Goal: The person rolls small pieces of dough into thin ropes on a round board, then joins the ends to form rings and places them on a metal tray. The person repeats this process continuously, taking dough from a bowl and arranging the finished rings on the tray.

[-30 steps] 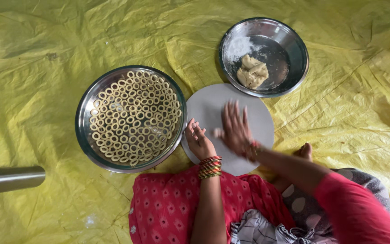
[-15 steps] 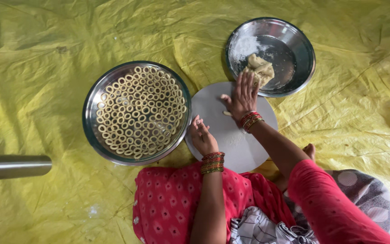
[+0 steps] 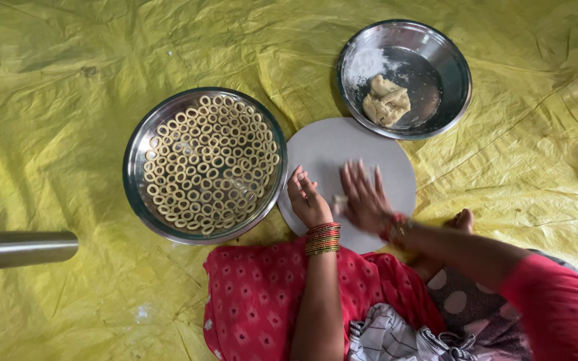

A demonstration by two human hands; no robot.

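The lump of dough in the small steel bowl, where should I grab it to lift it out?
Pinch the dough lump across its raised middle, coming straight down from above. It sits loose on the flat bottom of the small bowl, whose sloped wall blocks a sideways reach. The lump looks soft and uneven, so a gentle grip is probably best.

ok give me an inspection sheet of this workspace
surface: round white rolling board lying on a crumpled yellow plastic sheet
job's things: small dough piece on the board; steel plate of dough rings; steel bowl holding a dough lump and flour
clutter: steel cylinder at the left edge
grippers: left hand resting at the board's edge; right hand blurred, flat over the dough piece
cables: nothing seen
surroundings: red patterned clothing, bangles on both wrists
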